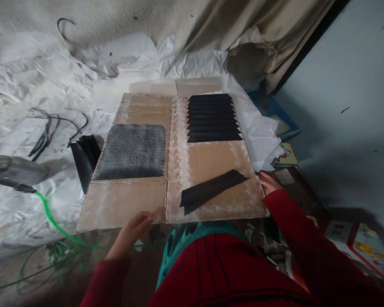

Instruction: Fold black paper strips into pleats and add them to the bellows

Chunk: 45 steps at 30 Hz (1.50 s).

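A flattened cardboard sheet [147, 194] lies in front of me, whitened with powder in places. My left hand [140, 225], slightly blurred, closes on its front edge, left of the centre fold. At the right edge my right hand [269, 184] grips the cardboard, some fingers hidden beneath. A stack of black strips with jagged ends [213, 117] rests at the sheet's upper right. Nearer me, a loose black strip [214, 190] lies slantwise. On the left half is a greyish, dusted block of overlapping strips [132, 151].
Left of the cardboard stand folded black pieces [85, 160] on white sheeting [6, 106]. A grey spray-gun-like tool [17, 170] with a green hose [56, 226] is at far left. Dark thin offcuts [49, 128] are scattered there. A pale wall [348, 128] and printed boxes [371, 247] are at right.
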{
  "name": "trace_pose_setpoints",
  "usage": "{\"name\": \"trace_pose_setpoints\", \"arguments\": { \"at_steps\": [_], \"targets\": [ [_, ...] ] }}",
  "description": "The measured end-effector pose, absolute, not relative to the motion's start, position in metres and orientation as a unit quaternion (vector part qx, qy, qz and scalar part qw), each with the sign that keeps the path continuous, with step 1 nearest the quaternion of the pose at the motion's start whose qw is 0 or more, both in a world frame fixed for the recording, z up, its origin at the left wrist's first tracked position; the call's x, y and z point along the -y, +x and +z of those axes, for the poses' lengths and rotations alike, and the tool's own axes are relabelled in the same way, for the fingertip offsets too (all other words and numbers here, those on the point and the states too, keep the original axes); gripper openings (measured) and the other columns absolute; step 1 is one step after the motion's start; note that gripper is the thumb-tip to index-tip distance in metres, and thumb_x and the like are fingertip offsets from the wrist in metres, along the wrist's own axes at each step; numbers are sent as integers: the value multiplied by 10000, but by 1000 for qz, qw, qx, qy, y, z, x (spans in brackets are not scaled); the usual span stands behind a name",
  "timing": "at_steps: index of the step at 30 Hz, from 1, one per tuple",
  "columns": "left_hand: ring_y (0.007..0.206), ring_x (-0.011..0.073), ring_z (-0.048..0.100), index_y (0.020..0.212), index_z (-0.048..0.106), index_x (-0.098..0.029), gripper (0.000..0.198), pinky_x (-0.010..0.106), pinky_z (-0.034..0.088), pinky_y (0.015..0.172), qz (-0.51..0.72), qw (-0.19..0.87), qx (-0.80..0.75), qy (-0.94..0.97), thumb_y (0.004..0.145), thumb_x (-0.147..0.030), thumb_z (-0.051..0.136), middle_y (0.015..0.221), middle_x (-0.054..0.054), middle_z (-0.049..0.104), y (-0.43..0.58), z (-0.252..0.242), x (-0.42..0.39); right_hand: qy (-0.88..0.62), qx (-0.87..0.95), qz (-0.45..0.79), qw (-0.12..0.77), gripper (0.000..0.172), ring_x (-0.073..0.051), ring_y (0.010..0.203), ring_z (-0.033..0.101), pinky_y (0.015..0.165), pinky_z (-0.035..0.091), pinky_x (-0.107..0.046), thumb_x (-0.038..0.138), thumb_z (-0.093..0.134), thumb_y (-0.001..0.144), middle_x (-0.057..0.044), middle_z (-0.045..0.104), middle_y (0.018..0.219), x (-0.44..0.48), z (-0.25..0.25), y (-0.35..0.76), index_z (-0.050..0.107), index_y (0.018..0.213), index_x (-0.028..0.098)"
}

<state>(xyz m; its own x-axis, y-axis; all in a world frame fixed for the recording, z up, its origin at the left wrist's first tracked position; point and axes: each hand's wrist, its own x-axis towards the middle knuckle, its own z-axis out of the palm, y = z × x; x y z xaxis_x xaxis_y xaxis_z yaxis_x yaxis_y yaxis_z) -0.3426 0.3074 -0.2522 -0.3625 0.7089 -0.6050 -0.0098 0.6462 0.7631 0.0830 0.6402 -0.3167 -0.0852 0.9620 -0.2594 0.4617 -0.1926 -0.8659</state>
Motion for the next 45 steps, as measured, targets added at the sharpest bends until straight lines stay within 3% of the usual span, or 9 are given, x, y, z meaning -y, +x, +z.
{"name": "trace_pose_setpoints", "arguments": {
  "at_steps": [7, 12, 16, 20, 27, 34, 37, 41, 45],
  "targets": [
    [751, 170, 540, 843, 616, -185, 162, 264, 402, 694, 313, 408, -731, 448, 726, -269, 542, 814, 43, 599, -253, -260, -420, -623, 639, 377, 250, 368, -216, 851, 555, 759, 453, -372, 475, 544, 663, -79, 608, 938, -644, -269, 95, 604, 900, 199],
    [907, 215, 503, 933, 601, -179, 195, 328, 378, 824, 263, 329, -695, 583, 770, -226, 504, 931, 79, 569, -215, -269, -465, -299, 925, 224, 69, 236, -227, 927, 509, 818, 412, -391, 279, 485, 774, -83, 582, 977, -623, -261, 26, 602, 961, 197],
    [963, 235, 475, 1018, 567, -171, 273, 352, 373, 852, 192, 297, -702, 618, 756, -242, 544, 1026, 96, 531, -206, -278, -475, -230, 961, 150, -41, 271, -245, 934, 492, 793, 401, -406, 166, 536, 729, -81, 571, 1004, -624, -274, 0, 587, 993, 193],
    [955, 220, 479, 1048, 548, -177, 294, 342, 385, 847, 195, 289, -703, 620, 765, -256, 547, 1022, 89, 522, -205, -281, -474, -177, 965, 187, -47, 172, -200, 847, 521, 759, 416, -349, 213, 517, 773, -75, 589, 903, -646, -282, -1, 626, 901, 179],
    [928, 184, 495, 1027, 540, -184, 269, 321, 418, 828, 180, 273, -713, 620, 787, -307, 532, 984, 51, 528, -205, -280, -475, -127, 957, 260, -10, 230, -160, 762, 560, 712, 441, -297, 289, 464, 813, -62, 619, 826, -667, -290, -1, 675, 820, 197],
    [918, 178, 512, 1000, 556, -174, 248, 317, 428, 828, 169, 281, -721, 611, 812, -321, 493, 966, 56, 542, -204, -272, -479, -170, 941, 292, 22, 273, -147, 681, 567, 659, 447, -278, 309, 452, 794, -46, 620, 731, -658, -285, -9, 667, 660, 205],
    [937, 183, 511, 1017, 550, -179, 264, 328, 430, 834, 158, 280, -721, 614, 797, -319, 511, 998, 55, 545, -203, -267, -480, -251, 914, 312, 60, 321, -144, 673, 568, 641, 450, -270, 385, 411, 807, -52, 625, 760, -670, -279, 0, 650, 697, 202],
    [1071, 211, 454, 1160, 476, -216, 456, 358, 396, 905, 133, 248, -707, 649, 734, -336, 584, 1165, 62, 497, -201, -263, -473, -517, 798, 269, 155, 334, -175, 659, 566, 621, 455, -302, 482, 438, 728, -62, 626, 746, -704, -285, 39, 609, 758, 197],
    [1232, 260, 317, 1312, 317, -260, 699, 436, 291, 1002, 50, 218, -663, 715, 689, -374, 614, 1362, 59, 352, -204, -266, -445, -634, 686, 346, 87, 351, -202, 607, 569, 609, 467, -346, 559, 456, 656, -32, 596, 555, -719, -308, 65, 554, 558, 237]
  ]
}}
